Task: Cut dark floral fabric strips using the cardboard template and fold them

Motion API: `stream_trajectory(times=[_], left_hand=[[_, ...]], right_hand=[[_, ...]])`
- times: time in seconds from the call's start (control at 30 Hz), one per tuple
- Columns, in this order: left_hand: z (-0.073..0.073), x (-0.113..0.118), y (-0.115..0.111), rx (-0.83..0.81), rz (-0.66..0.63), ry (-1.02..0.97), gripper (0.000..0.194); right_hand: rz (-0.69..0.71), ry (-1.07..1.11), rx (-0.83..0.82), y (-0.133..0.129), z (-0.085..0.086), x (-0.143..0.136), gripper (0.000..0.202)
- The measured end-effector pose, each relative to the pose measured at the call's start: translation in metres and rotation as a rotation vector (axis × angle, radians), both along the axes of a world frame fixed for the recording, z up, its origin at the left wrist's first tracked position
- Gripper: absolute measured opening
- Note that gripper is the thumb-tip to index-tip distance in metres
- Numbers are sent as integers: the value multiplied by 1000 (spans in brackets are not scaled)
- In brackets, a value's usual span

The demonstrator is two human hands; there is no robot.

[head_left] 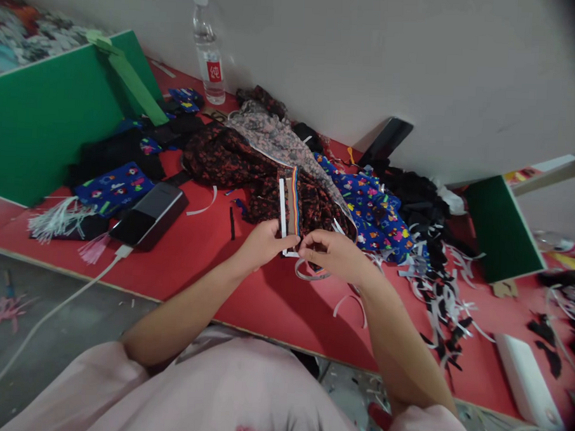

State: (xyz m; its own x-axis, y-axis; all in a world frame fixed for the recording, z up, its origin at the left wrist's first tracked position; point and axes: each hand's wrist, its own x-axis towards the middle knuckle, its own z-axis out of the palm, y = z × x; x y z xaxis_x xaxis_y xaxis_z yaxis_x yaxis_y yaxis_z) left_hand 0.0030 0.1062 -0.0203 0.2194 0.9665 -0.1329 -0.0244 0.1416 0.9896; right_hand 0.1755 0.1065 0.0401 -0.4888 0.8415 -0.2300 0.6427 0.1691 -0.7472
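Observation:
My left hand (262,243) is closed on the lower end of a striped fabric strip (293,206), brown with a rainbow-coloured edge and a white band along its left side. My right hand (336,254) is closed in a pinch just right of the strip's lower end. What its fingertips hold is too small to make out. A pale narrow tape loop (312,278) hangs below the right fingers. Behind both hands lies a dark cloth with a reddish floral pattern (223,152), its grey floral side (276,135) partly turned up.
A water bottle (211,66) and a leaning phone (387,140) stand at the back. A black power bank (149,216) with a cable lies left. Blue patterned cloth (373,210) and ribbon scraps (443,311) lie right. Green dividers (58,116) and a white device (528,378) flank the red table (259,303).

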Motion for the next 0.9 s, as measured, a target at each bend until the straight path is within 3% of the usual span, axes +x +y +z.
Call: stream_trajectory(times=[0.43,0.9], left_hand=[[-3,-1,1,58,-16,88,17],[-2,-1,1,65,-12,115,18]], right_hand=[[-46,-132,235,-8,1,-9,5],[-109,-148,295,-15,-2,-11,5]])
